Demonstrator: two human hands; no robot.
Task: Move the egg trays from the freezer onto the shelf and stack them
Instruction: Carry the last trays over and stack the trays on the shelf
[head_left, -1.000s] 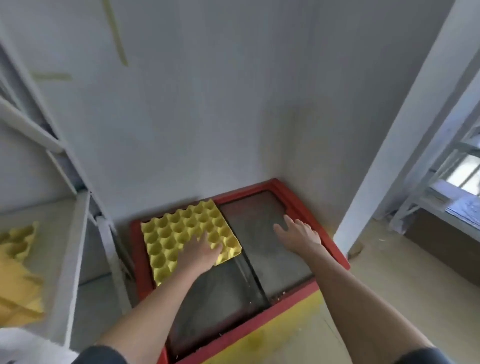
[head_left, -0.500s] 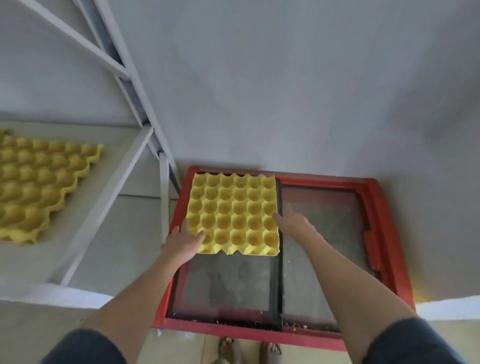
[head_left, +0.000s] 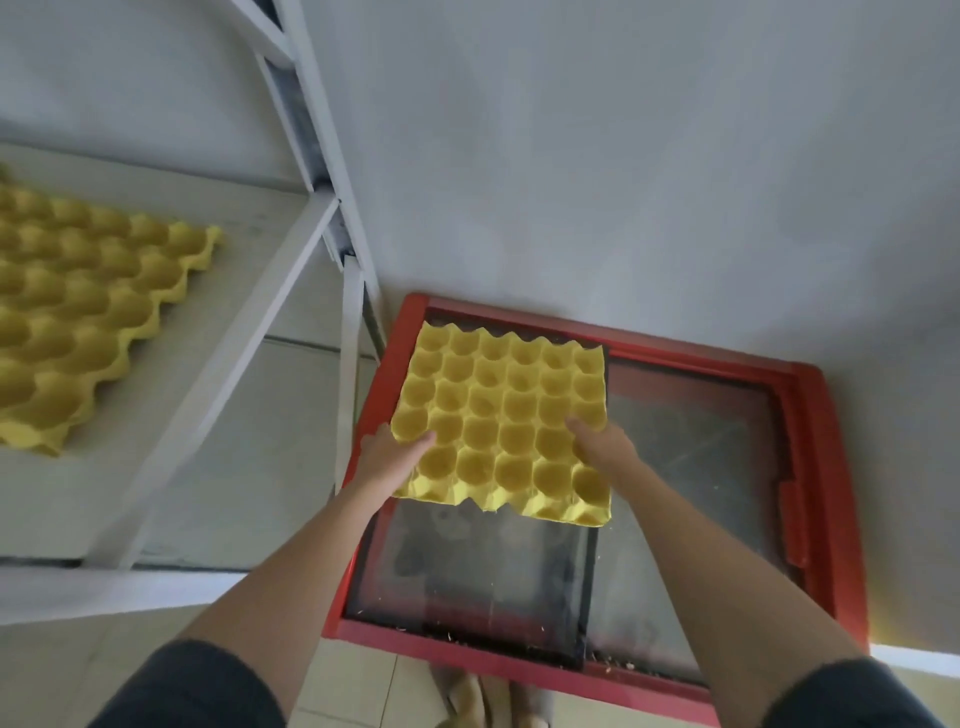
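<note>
Gripping the empty egg tray (head_left: 501, 423) by its opposite near edges, left hand (head_left: 387, 457) and right hand (head_left: 605, 449) fingers clamp a seemingly light, crushable, slightly flexible moulded sheet.

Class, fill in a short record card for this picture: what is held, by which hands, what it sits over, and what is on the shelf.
held item: yellow egg tray, empty
left hand: grips the tray's left edge
right hand: grips the tray's right side
beneath: red-framed freezer, glass lids shut
shelf: another yellow tray lying on it, to the left
</note>
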